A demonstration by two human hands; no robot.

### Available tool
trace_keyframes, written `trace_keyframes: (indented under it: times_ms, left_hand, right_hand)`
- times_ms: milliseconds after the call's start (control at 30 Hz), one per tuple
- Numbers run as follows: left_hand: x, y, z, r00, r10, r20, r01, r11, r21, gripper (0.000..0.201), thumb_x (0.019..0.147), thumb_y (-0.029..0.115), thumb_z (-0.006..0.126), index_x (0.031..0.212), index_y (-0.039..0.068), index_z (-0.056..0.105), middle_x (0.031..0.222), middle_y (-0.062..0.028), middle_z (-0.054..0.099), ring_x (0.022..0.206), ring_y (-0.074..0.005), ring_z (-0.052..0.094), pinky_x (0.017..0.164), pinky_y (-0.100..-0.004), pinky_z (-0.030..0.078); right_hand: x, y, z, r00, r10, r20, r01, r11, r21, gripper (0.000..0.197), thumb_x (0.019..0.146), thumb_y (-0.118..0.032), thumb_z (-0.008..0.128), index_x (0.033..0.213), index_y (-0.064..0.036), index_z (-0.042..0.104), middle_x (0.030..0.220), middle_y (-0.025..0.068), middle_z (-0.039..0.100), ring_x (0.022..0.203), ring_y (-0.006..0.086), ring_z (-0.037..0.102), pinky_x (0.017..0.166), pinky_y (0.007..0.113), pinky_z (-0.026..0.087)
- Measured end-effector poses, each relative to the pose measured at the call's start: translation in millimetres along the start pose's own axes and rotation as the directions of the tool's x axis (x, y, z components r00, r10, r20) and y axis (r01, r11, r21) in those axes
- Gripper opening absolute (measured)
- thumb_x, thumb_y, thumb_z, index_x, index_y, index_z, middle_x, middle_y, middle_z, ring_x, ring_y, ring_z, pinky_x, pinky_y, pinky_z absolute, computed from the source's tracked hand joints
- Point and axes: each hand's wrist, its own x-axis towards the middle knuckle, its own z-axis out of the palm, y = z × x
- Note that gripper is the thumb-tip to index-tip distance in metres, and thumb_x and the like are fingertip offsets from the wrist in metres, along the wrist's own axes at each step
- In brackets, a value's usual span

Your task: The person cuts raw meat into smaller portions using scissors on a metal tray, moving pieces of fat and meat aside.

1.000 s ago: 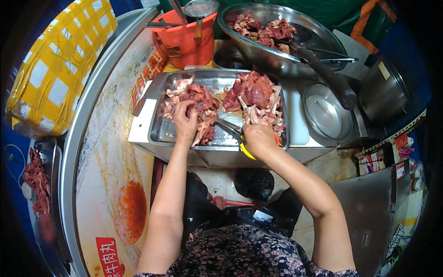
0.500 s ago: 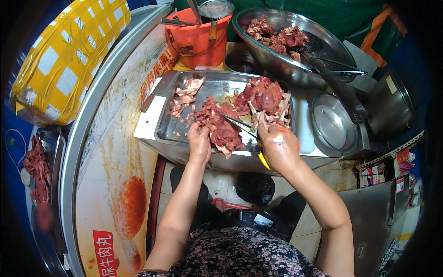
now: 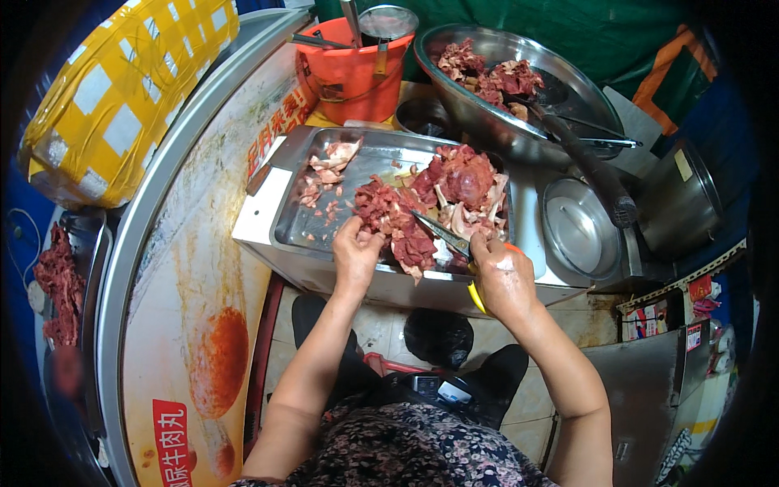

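Observation:
My right hand [image 3: 505, 280] is closed round the yellow-and-orange handles of a pair of scissors [image 3: 445, 234]. Their blades point up and left, with the tips against a ragged piece of red raw meat [image 3: 395, 217]. The fingers of my left hand [image 3: 357, 256] pinch that piece by its near left edge, and its lower end hangs over the front rim of a steel tray [image 3: 290, 223]. Behind and to the right, a bigger lump of meat [image 3: 468, 177] with pale fat lies in the tray. Pale trimmings [image 3: 334, 159] are scattered at its far left.
Behind the tray stand an orange bucket [image 3: 357, 81] with tools and a wide steel basin [image 3: 586, 134] holding meat and a long dark-handled tool [image 3: 596, 174]. An empty round pan [image 3: 581, 227] sits to the right. Another tray of meat [image 3: 61, 284] is at far left.
My right hand and the scissors have shifted a little right and down, the blade tips drawing back across the meat. My left hand keeps its pinch. The whole view has tilted slightly.

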Motion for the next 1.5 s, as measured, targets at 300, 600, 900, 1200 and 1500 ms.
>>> trace_keyframes:
  times_ms: [300,600,900,1200,1500]
  left_hand:
    - [-1.6,23.4,19.0,0.9,0.436,-0.002,-0.396,0.82,0.414,0.031,0.077,-0.001,0.072,0.106,-0.002,0.062,0.097,-0.0145,0.062,0.073,-0.0293,0.061,0.065,-0.036,0.052]
    - [34.1,46.4,22.8,0.62,0.646,0.446,-0.77,0.394,0.501,0.037,0.073,0.007,0.078,0.107,0.001,0.067,0.131,-0.0208,0.053,0.116,-0.04,0.054,0.098,-0.0459,0.046]
    - [44.4,44.6,34.6,0.651,0.565,0.507,-0.757,0.439,0.483,0.039,0.072,0.009,0.08,0.107,0.001,0.064,0.136,-0.0238,0.047,0.12,-0.0427,0.051,0.099,-0.0476,0.046]
    - [29.4,17.1,9.8,0.518,0.71,0.477,-0.801,0.206,0.563,0.042,0.07,0.013,0.08,0.104,-0.001,0.061,0.129,-0.021,0.051,0.118,-0.039,0.054,0.093,-0.0481,0.048]
    - [23.5,6.8,-2.7,0.428,0.758,0.492,-0.765,0.013,0.644,0.028,0.077,0.01,0.073,0.102,0.001,0.064,0.124,-0.018,0.056,0.114,-0.0356,0.057,0.09,-0.0524,0.047]
  right_hand:
    - [-0.1,10.3,0.9,0.992,0.107,0.065,-0.115,0.985,0.127,0.036,0.077,-0.005,0.063,0.112,0.0035,0.062,0.085,0.0241,0.067,0.074,0.0407,0.068,0.064,0.048,0.055]
    - [1.7,27.1,3.1,0.985,0.149,0.087,-0.165,0.96,0.228,0.035,0.076,-0.003,0.064,0.11,0.0036,0.062,0.086,0.0263,0.067,0.079,0.044,0.068,0.068,0.05,0.055]
    - [-4.3,42.9,14.0,0.985,0.142,0.099,-0.164,0.947,0.276,0.026,0.074,-0.001,0.064,0.1,0.0007,0.062,0.084,0.026,0.067,0.079,0.0433,0.067,0.067,0.049,0.055]
    - [-5.0,26.5,3.4,0.985,0.11,0.13,-0.139,0.962,0.235,0.036,0.075,-0.003,0.065,0.11,0.0044,0.059,0.089,0.0249,0.066,0.082,0.0418,0.068,0.07,0.047,0.056]
    - [2.6,3.9,-41.6,0.997,-0.008,0.072,0.009,1.0,-0.018,0.042,0.07,-0.005,0.067,0.109,0.007,0.06,0.089,0.0213,0.064,0.077,0.0348,0.068,0.065,0.042,0.055]
